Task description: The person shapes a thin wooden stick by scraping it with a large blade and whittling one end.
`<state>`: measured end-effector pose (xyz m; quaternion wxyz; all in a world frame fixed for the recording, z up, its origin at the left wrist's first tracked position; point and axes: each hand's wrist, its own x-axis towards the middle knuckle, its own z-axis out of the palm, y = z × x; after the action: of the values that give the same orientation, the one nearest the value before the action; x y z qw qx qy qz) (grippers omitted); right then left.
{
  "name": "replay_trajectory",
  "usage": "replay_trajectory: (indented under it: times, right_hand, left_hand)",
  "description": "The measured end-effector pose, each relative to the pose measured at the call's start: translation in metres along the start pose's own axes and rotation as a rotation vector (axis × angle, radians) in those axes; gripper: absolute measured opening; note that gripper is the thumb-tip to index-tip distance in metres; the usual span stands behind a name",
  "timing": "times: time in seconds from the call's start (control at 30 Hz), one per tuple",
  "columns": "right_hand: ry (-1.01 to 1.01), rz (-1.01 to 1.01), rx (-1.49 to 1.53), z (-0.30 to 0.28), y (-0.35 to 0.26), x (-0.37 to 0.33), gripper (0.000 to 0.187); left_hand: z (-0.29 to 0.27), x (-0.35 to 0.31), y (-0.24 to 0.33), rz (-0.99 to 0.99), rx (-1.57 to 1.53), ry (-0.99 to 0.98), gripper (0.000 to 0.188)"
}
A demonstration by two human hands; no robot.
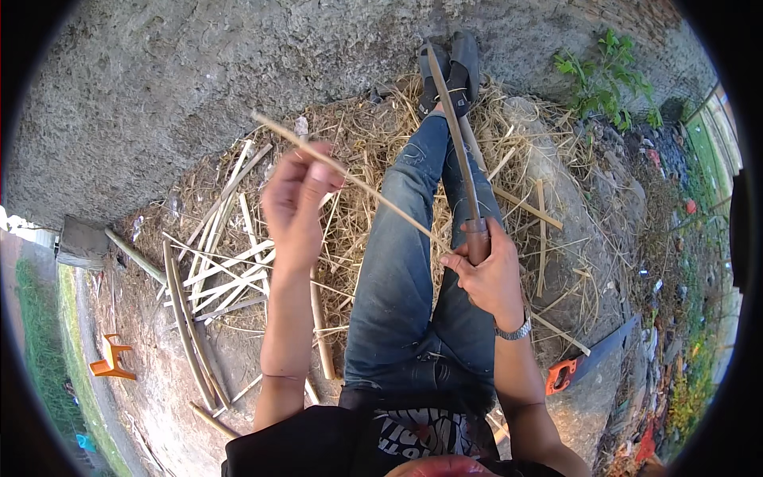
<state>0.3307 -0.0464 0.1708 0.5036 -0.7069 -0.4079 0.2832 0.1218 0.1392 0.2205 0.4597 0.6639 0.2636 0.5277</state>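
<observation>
A thin, pale bamboo strip slants across in front of me, its far end up to the left. My left hand, slightly blurred, is closed around its upper part between thumb and fingers. The lower end reaches the thumb and fingertips of my right hand, which is wrapped round the handle of a long-bladed knife. That blade points away from me, over my shins toward my feet. My right palm and part of the handle are hidden.
Split bamboo strips lie in a pile to the left, beside longer poles. Shavings cover the ground around my outstretched legs. An orange-handled saw rests at the right. A rough wall rises ahead; an orange stool stands far left.
</observation>
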Motion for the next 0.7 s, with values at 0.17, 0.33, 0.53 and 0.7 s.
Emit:
replay_trajectory:
  times: [0.17, 0.33, 0.53, 0.7]
  right_hand:
    - [-0.001, 0.049, -0.005, 0.013, -0.009, 0.002, 0.046]
    - [-0.007, -0.051, 0.021, 0.018, 0.009, -0.005, 0.048]
    - [-0.048, 0.057, 0.087, 0.002, 0.008, -0.014, 0.037]
    - [0.052, -0.054, 0.233, 0.006, 0.026, -0.026, 0.037]
  left_hand:
    - [0.060, -0.084, -0.029, -0.123, -0.078, -0.322, 0.033]
    - [0.085, -0.109, -0.056, -0.154, -0.167, -0.230, 0.024]
    - [0.043, -0.063, -0.044, -0.284, -0.547, 0.045, 0.014]
    - [0.026, -0.088, -0.044, -0.565, -0.581, -0.044, 0.021]
